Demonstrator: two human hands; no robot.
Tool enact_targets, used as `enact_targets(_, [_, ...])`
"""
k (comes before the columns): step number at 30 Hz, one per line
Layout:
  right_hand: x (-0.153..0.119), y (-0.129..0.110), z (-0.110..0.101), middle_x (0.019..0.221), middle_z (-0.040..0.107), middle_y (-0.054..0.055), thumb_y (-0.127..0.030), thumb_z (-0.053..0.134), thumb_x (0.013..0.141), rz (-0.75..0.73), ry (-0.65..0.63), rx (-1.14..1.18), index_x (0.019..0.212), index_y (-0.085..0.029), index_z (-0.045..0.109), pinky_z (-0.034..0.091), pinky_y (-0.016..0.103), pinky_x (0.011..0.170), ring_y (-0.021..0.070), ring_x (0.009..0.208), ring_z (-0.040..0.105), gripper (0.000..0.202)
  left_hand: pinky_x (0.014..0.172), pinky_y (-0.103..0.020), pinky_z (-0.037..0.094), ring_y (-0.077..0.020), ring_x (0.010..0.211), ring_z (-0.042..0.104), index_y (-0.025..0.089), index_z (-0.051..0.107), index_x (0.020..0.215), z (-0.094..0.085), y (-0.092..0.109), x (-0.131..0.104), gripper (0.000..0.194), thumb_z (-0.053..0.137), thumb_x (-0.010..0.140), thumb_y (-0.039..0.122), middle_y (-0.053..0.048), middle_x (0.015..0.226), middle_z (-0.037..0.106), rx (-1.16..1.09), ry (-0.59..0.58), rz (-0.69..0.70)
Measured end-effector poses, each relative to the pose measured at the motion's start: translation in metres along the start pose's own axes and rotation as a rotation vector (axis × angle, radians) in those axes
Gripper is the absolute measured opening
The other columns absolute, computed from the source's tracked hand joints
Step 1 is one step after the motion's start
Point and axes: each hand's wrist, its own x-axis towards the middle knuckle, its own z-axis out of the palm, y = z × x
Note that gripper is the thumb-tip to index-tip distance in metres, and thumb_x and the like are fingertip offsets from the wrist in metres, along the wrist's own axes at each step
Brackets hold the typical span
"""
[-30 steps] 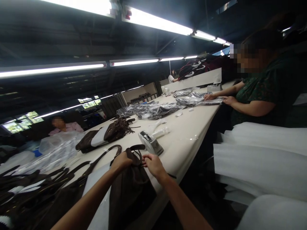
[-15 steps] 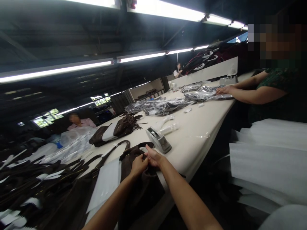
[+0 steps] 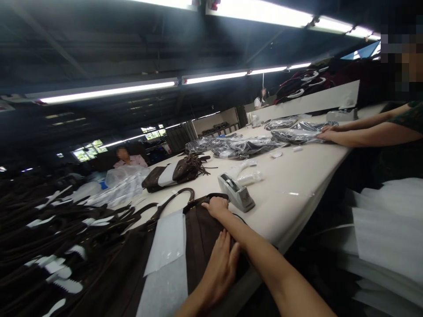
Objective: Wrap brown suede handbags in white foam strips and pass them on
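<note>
A dark brown handbag (image 3: 201,237) lies on the table in front of me, with a white paper wrap (image 3: 165,246) around its middle. My right hand (image 3: 218,208) is closed over the bag's far corner, its thumb pointing left along the top. Nearer to me, my left hand (image 3: 222,264) rests flat against the bag's right side, fingers stretched out. The bag's curved handle (image 3: 181,192) extends beyond it on the left. Just past my right hand stands a grey tape dispenser (image 3: 238,196).
Another brown bag with fringe (image 3: 172,171) lies farther up the white table (image 3: 287,176). Several plastic-wrapped bags (image 3: 246,145) are behind it. Many dark bags (image 3: 59,229) crowd the left. White sheets (image 3: 390,233) hang at right. A co-worker's hands (image 3: 330,132) touch a wrapped bag.
My left hand has moved from the bag's far end down to its right side and flattened. My right hand stays at the far corner. The view has swung left.
</note>
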Motion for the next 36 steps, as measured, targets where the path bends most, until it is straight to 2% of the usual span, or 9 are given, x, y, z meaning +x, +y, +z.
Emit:
enact_targets(9, [-0.001,0.016,0.021,0.098,0.067,0.025,-0.043,0.036,0.099,-0.047,0.113,-0.256,0.129,-0.003,0.044,0.047,0.041,0.08,0.0317,0.096,0.066,0.051,0.12,-0.053,0.011,-0.0314,0.146,0.002,0.007,0.009,0.151,0.017,0.006,-0.041,0.089,0.029,0.089,0.068,-0.016,0.158,0.005,0.267,-0.034,0.198])
enact_targets(13, [0.006,0.021,0.025,0.115,0.061,0.017,-0.022,0.042,0.096,-0.445,0.332,-0.426,0.13,-0.014,0.05,0.045,0.035,0.084,0.0265,0.106,0.059,0.036,0.12,-0.047,0.017,-0.0307,0.146,0.011,0.003,0.018,0.15,0.001,0.008,-0.055,0.082,0.034,0.093,0.06,-0.022,0.156,0.017,0.117,-0.044,0.257])
enact_targets(17, [0.015,0.026,0.029,0.103,0.065,0.012,-0.01,0.039,0.091,-0.782,0.22,-0.488,0.097,-0.015,0.069,0.042,0.032,0.092,0.0229,0.103,0.057,0.031,0.115,-0.039,0.033,-0.023,0.138,0.038,0.018,0.047,0.137,-0.047,-0.012,-0.082,0.048,0.052,0.091,0.033,-0.011,0.146,0.046,0.056,0.206,0.277])
enact_targets(21, [0.02,0.033,0.029,0.103,0.068,0.011,-0.016,0.038,0.091,-0.706,0.122,-0.308,0.102,-0.016,0.07,0.044,0.031,0.094,0.0214,0.102,0.06,0.034,0.104,-0.042,0.043,-0.0228,0.118,0.054,0.018,0.061,0.11,-0.129,-0.065,-0.114,0.023,0.05,0.09,0.019,-0.011,0.122,0.059,0.296,0.797,-0.154])
enact_targets(24, [0.021,0.049,0.024,0.115,0.068,0.01,-0.023,0.038,0.09,-0.632,0.003,-0.142,0.109,-0.018,0.07,0.043,0.034,0.102,0.0214,0.109,0.062,0.038,0.094,-0.045,0.046,-0.0302,0.109,0.057,0.011,0.061,0.109,-0.167,-0.108,-0.143,0.029,0.051,0.091,0.031,-0.017,0.111,0.062,0.528,0.741,-0.66])
enact_targets(27, [0.02,0.065,0.013,0.124,0.066,0.007,-0.027,0.041,0.085,-0.594,-0.117,-0.101,0.113,-0.022,0.071,0.041,0.036,0.107,0.0217,0.119,0.058,0.041,0.072,-0.037,0.05,-0.0274,0.082,0.066,0.014,0.065,0.087,-0.161,-0.136,-0.167,0.026,0.046,0.092,0.031,-0.011,0.084,0.067,0.469,0.595,-0.808])
enact_targets(30, [0.015,0.061,-0.005,0.112,0.071,0.007,-0.023,0.045,0.081,-0.555,-0.133,-0.272,0.102,-0.029,0.075,0.047,0.039,0.099,0.0249,0.113,0.063,0.037,0.068,-0.033,0.048,-0.0248,0.077,0.067,0.016,0.064,0.086,-0.133,-0.145,-0.177,0.032,0.035,0.095,0.023,-0.009,0.08,0.068,0.449,0.624,-0.794])
enact_targets(33, [0.003,0.015,-0.021,0.107,0.072,0.009,-0.018,0.045,0.081,-0.609,-0.038,-0.507,0.091,-0.028,0.076,0.048,0.041,0.095,0.028,0.107,0.065,0.034,0.071,-0.036,0.05,-0.0249,0.081,0.066,0.017,0.064,0.085,-0.117,-0.146,-0.179,0.035,0.031,0.096,0.021,-0.008,0.081,0.067,0.449,0.684,-0.771])
enact_targets(36, [-0.018,-0.063,-0.015,0.121,0.067,0.008,-0.016,0.042,0.084,-0.768,-0.006,-0.577,0.109,-0.025,0.071,0.045,0.039,0.1,0.0247,0.113,0.061,0.039,0.08,-0.038,0.05,-0.0251,0.092,0.063,0.019,0.065,0.086,-0.114,-0.15,-0.185,0.026,0.04,0.093,0.02,-0.007,0.09,0.067,0.412,0.785,-0.71])
